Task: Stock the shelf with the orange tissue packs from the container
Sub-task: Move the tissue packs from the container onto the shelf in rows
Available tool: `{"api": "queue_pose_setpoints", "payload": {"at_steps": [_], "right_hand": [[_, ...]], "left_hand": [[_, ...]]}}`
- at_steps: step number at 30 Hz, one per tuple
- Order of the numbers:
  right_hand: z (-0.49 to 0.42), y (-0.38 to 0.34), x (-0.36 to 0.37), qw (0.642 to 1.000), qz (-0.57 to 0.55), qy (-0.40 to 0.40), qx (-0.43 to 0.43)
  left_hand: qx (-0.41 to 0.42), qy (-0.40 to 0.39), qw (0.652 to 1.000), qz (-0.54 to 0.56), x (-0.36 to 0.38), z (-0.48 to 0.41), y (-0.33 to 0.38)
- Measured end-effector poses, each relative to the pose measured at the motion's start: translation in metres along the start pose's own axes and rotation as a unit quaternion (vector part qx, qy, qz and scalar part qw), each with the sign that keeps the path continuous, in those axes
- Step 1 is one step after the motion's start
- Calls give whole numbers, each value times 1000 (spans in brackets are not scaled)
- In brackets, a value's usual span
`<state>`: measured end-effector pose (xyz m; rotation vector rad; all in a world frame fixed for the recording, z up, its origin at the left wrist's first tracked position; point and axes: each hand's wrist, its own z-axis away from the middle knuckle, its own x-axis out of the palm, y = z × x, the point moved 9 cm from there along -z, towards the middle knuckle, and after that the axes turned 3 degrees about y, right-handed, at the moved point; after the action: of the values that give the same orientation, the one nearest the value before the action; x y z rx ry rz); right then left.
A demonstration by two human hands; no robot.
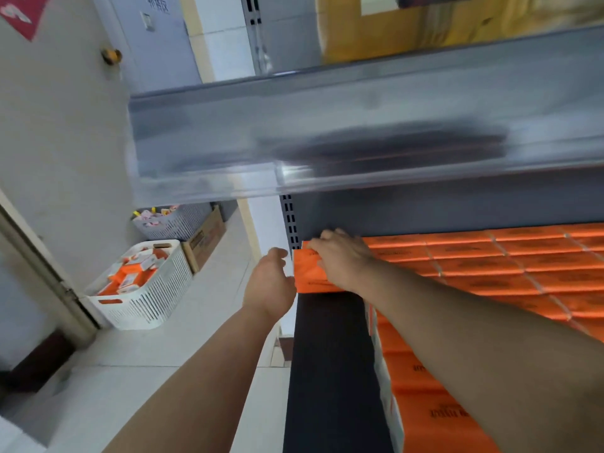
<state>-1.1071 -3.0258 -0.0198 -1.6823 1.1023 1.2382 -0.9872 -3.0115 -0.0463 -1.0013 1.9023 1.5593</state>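
— Where's the pack in hand?

— Centre of the frame: one orange tissue pack [309, 276] at the left end of the shelf [330, 354], touching the rows of orange packs [490, 263] that fill the right side.

— And the grip?

— The right hand [344, 261] lies on top, fingers stretched flat and pressing, not clenched. The left hand [269, 284] is at the pack's left end. I can't tell whether it grasps or only nudges.

— How will it handle?

— Likely light and soft, in a slick film wrapper that dents and slides. I'd take it by the short ends, palm on top to seat it.

— More to come?

— Yes, in the white slotted basket [157, 302] at lower left.
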Motion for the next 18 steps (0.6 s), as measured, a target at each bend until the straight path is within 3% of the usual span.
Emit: {"api": "queue_pose_setpoints", "payload": {"at_steps": [3, 7, 12, 18], "right_hand": [[5, 9, 8, 1000, 12, -5, 8], [17, 24, -3, 999, 19, 12, 30], [37, 62, 5, 986, 37, -75, 143], [41, 67, 15, 980, 18, -112, 167]], "left_hand": [[-22, -44, 998, 25, 22, 5, 1], [-39, -33, 998, 37, 30, 6, 4], [-33, -35, 999, 4, 35, 6, 15], [-30, -12, 999, -30, 42, 2, 18]]}}
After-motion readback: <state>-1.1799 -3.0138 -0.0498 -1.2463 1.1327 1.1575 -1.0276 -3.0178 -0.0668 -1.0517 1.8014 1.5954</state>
